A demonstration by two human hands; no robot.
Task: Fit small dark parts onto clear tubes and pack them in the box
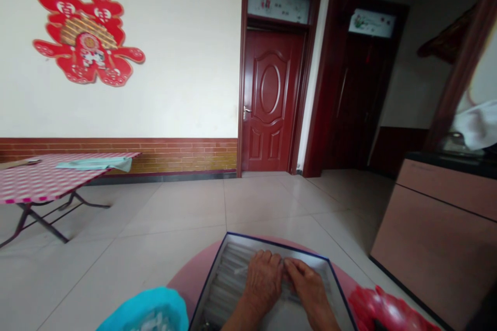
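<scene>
A shallow box (337,282) with a dark blue rim and pale inside lies in front of me. Along its left side run rows of long, whitish translucent pieces (227,271), too blurred to name. My left hand (264,279) is over the middle of the box, back upward, fingers curled. Close on its right, my right hand (308,284) has thumb and index finger pinched together. The fingertips of both hands meet at one spot, and whatever they hold there is hidden or too small to make out.
The box rests on a round pink surface (190,271). Left of it stands a bright blue basin (130,310) with small whitish pieces inside; right, a shiny red plastic bag (388,310). A checked folding table (50,178) is far left, a brownish-pink cabinet (435,222) right.
</scene>
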